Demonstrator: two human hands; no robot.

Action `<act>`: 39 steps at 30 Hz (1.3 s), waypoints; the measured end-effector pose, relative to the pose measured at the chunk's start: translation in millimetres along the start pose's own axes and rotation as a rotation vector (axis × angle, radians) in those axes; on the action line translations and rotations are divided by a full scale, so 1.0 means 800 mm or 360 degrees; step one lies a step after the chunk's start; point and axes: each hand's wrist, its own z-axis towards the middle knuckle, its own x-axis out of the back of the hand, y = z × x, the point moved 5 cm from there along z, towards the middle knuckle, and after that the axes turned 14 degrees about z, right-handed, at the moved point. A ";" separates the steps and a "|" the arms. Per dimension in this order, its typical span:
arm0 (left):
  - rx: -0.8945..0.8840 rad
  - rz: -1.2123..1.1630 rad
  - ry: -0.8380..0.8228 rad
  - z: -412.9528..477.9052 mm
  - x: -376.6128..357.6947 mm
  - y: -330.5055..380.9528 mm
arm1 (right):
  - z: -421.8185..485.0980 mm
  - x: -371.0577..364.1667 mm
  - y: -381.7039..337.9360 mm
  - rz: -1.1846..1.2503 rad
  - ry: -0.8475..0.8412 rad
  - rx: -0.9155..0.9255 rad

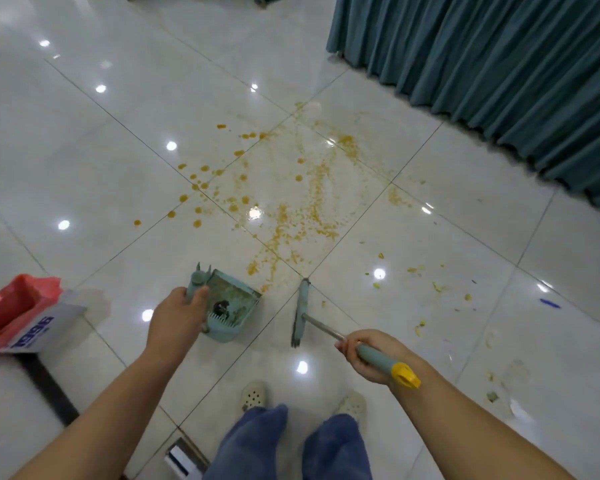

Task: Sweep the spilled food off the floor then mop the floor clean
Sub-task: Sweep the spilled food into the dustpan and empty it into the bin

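Orange-yellow spilled food [291, 209] is smeared and dotted across the glossy white floor tiles ahead of me, with pale scraps [437, 287] scattered to the right. My left hand [179, 318] grips the handle of a teal dustpan [229, 306], which holds some dark debris and stands just short of the smear. My right hand [364, 355] grips the teal, yellow-capped handle of a broom [302, 311]. Its narrow teal head rests on the floor right of the dustpan.
A white box lined with a red plastic bag [18, 315] stands at the left. A teal curtain [499, 74] hangs along the upper right. My feet in pale clogs [255, 394] stand below the tools. A small blue object [549, 303] lies at the right.
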 end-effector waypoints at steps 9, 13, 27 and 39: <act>0.0024 0.0011 0.0026 -0.063 -0.089 0.097 | -0.020 0.122 -0.109 0.0402 -0.0045 0.0006; 0.0037 -0.0057 0.0035 -0.084 -0.116 0.137 | -0.043 0.192 -0.166 0.0587 -0.0049 0.0124; 0.0017 -0.0437 -0.0033 -0.114 -0.159 0.236 | -0.121 0.337 -0.285 0.0601 -0.0006 0.0186; 0.0004 -0.0459 -0.0020 -0.009 -0.116 0.284 | -0.035 0.085 -0.289 0.0347 -0.0148 0.0006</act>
